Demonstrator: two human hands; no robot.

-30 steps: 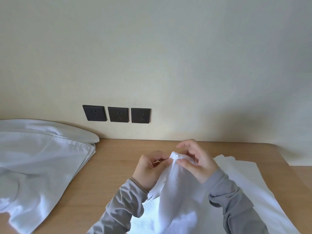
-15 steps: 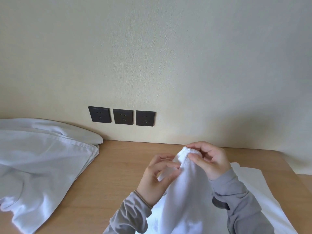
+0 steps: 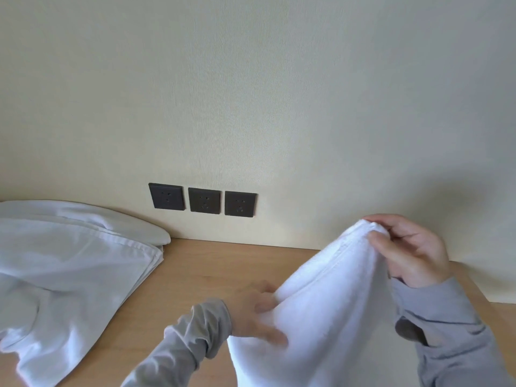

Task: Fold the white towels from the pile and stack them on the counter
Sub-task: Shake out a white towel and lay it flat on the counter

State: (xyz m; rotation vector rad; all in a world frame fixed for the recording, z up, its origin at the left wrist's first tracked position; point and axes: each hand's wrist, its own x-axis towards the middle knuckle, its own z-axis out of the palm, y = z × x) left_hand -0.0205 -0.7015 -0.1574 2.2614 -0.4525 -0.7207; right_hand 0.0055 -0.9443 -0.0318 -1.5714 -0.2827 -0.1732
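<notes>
A white towel (image 3: 329,308) hangs in front of me over the wooden counter (image 3: 201,269). My right hand (image 3: 410,252) pinches its top corner, raised at the right. My left hand (image 3: 257,317) is lower and blurred, its fingers against the towel's left edge; whether it grips the cloth I cannot tell. The towel hides whatever lies on the counter beneath it. Both arms wear grey sleeves.
A pile of white linen (image 3: 64,269) covers the counter's left side, up against the wall. Three dark wall sockets (image 3: 203,200) sit just above the counter. The counter's right end (image 3: 502,317) is near my right arm.
My right hand has lifted the towel corner up and to the right. My left hand has left the corner and slid down along the towel's left edge.
</notes>
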